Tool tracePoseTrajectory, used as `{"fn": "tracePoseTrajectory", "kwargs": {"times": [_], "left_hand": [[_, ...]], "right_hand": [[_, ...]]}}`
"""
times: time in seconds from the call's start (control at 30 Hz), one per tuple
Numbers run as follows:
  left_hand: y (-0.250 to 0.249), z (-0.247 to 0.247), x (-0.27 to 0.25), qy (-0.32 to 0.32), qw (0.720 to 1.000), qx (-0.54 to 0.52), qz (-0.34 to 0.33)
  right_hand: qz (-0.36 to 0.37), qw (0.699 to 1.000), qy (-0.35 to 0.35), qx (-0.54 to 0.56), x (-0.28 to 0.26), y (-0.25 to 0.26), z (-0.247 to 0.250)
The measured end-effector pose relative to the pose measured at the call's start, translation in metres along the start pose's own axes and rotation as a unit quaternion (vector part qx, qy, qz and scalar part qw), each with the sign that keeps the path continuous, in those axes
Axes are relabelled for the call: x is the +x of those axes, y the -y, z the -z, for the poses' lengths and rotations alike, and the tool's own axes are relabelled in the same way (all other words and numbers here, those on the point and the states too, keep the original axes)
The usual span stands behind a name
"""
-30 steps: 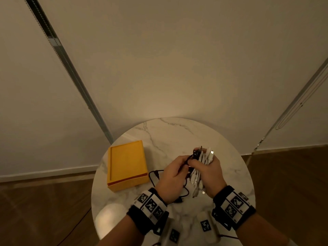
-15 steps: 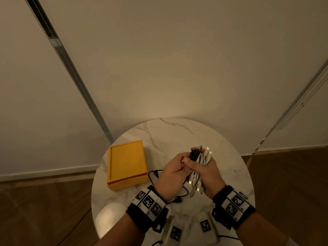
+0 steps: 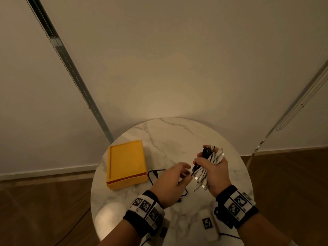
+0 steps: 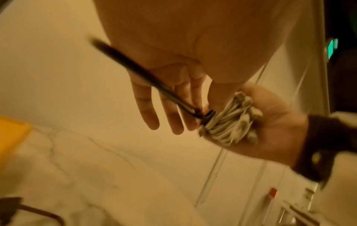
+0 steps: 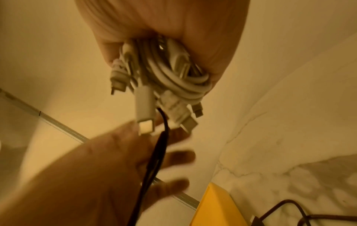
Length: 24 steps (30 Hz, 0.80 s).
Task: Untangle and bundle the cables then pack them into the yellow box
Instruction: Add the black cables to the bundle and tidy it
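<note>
Two bare forearms, each with a camera band strapped at the wrist.
The left hand (image 3: 170,181) and right hand (image 3: 215,174) are bare, with no gloves, rings or sleeves in sight. Each wrist wears a wide black wristband (image 3: 144,213) carrying white square panels printed with black-and-white pixel-pattern markers; the right wristband (image 3: 235,206) matches it. In the left wrist view the right band shows a small round metal stud.

The left hand (image 5: 123,165) is motion-blurred at the lower left of the right wrist view, hiding whether it grips the thin black cable (image 5: 154,160), whose far end runs off the bottom edge there.
</note>
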<state>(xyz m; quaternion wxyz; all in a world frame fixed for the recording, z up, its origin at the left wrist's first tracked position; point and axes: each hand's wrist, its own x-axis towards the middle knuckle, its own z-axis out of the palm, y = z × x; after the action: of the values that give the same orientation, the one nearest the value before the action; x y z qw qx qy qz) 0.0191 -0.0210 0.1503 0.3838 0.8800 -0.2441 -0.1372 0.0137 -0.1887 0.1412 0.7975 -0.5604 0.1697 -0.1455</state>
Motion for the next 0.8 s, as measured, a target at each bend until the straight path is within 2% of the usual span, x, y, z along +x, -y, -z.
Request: {"fn": "tracePoseTrajectory", "kwargs": {"times": [0.07,0.13,0.27,0.37,0.43,0.5,0.53,0.6,0.73,0.8], "left_hand": [[0.011,-0.001,-0.005,0.02,0.998,0.061,0.002],[0.02,0.0,-0.01,0.024,0.998,0.065,0.012],[0.029,0.006,-0.018,-0.036,0.996,0.081,-0.001],[0.025,0.011,-0.023,-0.116,0.993,-0.022,-0.021],[0.026,0.014,-0.024,-0.132,0.983,-0.118,-0.052],[0.03,0.016,-0.026,-0.076,0.981,-0.164,-0.068],[0.033,0.017,-0.027,-0.033,0.985,-0.163,-0.052],[0.038,0.016,-0.026,0.024,0.994,-0.104,-0.01],[0.045,0.004,-0.013,0.026,0.996,0.08,0.014],[0.041,0.001,-0.008,0.016,0.996,0.086,0.009]], "right_hand": [[0.01,1.0,-0.017,-0.005,0.004,0.001,0.004],[0.032,0.999,-0.02,-0.03,0.007,0.003,0.008],[0.07,0.995,-0.023,-0.065,0.008,0.005,0.012],[0.08,0.994,-0.036,-0.07,0.011,0.001,0.012],[0.076,0.994,-0.06,-0.057,0.015,-0.001,0.013],[0.062,0.995,-0.079,-0.026,0.02,-0.001,0.014],[0.056,0.995,-0.083,-0.009,0.022,0.0,0.014],[0.047,0.996,-0.082,0.004,0.023,0.001,0.013],[0.053,0.997,-0.048,0.004,0.013,0.001,0.002],[0.05,0.999,-0.016,0.003,0.007,0.0,-0.004]]}}
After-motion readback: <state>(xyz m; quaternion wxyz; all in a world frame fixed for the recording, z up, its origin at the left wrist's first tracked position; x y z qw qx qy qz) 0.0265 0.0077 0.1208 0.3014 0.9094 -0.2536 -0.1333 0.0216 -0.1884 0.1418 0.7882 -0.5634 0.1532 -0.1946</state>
